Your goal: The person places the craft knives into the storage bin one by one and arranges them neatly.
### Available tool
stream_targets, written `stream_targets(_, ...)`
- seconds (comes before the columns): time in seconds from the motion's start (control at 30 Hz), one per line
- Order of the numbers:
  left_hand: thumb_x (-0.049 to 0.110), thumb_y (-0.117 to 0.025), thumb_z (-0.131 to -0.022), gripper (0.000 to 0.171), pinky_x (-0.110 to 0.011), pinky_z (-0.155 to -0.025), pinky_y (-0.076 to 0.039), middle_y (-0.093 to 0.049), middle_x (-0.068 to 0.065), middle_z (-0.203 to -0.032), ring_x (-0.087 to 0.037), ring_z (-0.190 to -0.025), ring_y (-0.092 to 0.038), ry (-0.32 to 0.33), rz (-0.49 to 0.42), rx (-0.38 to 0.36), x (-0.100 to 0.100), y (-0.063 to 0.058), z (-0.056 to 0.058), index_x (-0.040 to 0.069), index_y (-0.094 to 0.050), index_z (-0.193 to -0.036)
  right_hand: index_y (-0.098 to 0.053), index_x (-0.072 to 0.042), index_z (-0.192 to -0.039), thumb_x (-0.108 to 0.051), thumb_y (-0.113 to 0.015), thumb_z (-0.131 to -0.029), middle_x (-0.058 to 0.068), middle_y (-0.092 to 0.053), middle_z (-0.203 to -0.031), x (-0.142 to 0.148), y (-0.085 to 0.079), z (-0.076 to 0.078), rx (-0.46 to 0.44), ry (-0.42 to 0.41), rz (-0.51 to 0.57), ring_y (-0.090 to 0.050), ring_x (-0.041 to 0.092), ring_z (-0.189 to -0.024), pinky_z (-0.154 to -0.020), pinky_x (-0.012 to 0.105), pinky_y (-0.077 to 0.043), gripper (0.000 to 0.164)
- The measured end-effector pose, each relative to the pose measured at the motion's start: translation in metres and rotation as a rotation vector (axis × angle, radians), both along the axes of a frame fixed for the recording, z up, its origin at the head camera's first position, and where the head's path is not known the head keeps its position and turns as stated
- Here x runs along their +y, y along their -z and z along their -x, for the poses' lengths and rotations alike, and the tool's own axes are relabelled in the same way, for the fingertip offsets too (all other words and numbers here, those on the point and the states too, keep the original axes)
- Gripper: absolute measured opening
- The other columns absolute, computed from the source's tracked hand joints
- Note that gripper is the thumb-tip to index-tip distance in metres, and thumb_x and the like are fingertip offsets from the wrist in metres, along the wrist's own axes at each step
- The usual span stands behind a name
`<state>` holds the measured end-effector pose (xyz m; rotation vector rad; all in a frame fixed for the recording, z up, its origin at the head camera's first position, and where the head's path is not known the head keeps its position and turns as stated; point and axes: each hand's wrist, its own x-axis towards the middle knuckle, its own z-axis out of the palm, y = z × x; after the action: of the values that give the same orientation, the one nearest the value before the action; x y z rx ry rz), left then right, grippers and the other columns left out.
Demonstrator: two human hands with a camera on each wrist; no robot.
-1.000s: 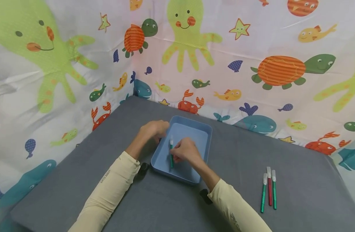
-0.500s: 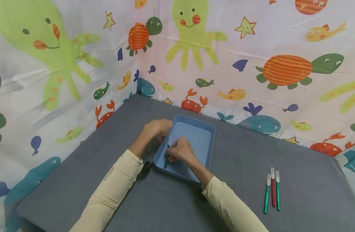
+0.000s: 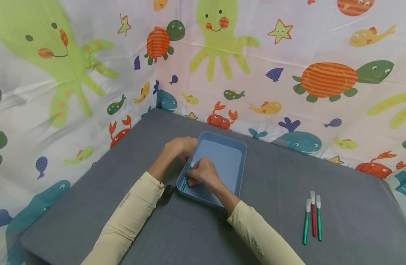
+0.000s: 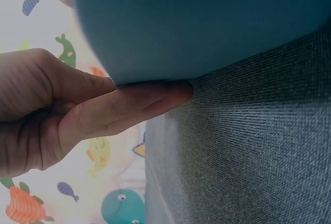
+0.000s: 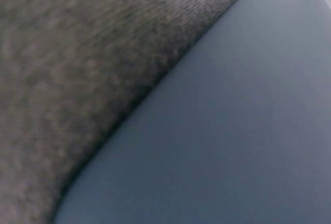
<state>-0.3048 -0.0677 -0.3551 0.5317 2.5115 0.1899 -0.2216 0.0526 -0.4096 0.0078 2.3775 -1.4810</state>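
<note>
A shallow blue tray point(image 3: 224, 158) lies on the grey cloth. My left hand point(image 3: 181, 146) grips its left side; in the left wrist view its fingers point(image 4: 124, 109) lie along the outer wall point(image 4: 196, 27), thumb up by the rim. Inside the tray, my right hand point(image 3: 203, 172) pinches a green felt-tip pen point(image 3: 185, 181) with a whitish cap. The pen slants along the left wall, its lower end near the front left corner, and fingers cover its middle. The right wrist view holds only the tray's outer wall point(image 5: 207, 131) and cloth, with the hand out of sight.
Three felt-tip pens with white caps, a green one point(image 3: 305, 222), a red one point(image 3: 313, 215) and another green one point(image 3: 319, 219), lie side by side to the right on the grey cloth point(image 3: 272, 206). A sea-animal curtain point(image 3: 252, 84) stands behind and at left.
My right hand has moved left inside the tray with the green felt-tip pen, bringing it against the left wall and tilting it. The left hand stays at the rim. The head view shifted slightly.
</note>
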Motion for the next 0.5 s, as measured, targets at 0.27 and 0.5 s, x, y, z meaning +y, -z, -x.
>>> stream_targets(0.27,0.004,-0.063,-0.101,0.03,-0.03,-0.069,-0.051,-0.07,-0.014,-0.116,-0.019,-0.091,-0.061,0.001,0.009,0.007,0.002,-0.0006,-0.0004,0.0,-0.06,-0.13,-0.075,0.007,-0.083,-0.001,-0.078,-0.089,0.014,-0.074,-0.064,0.002,0.0001,-0.0014,-0.008,-0.01,-0.003,-0.068,0.01,-0.049,-0.06,0.032,-0.063,0.01)
stream_targets(0.5,0.003,-0.061,-0.101,0.027,-0.028,-0.067,-0.052,-0.071,-0.017,-0.117,-0.019,-0.09,-0.065,0.002,-0.012,0.014,-0.0011,-0.0013,-0.0006,0.001,-0.061,-0.128,-0.075,0.007,-0.083,0.002,-0.077,-0.089,0.019,-0.076,-0.072,0.0021,-0.0018,-0.0042,0.011,-0.034,0.012,-0.073,0.015,-0.056,-0.063,0.034,-0.064,0.007)
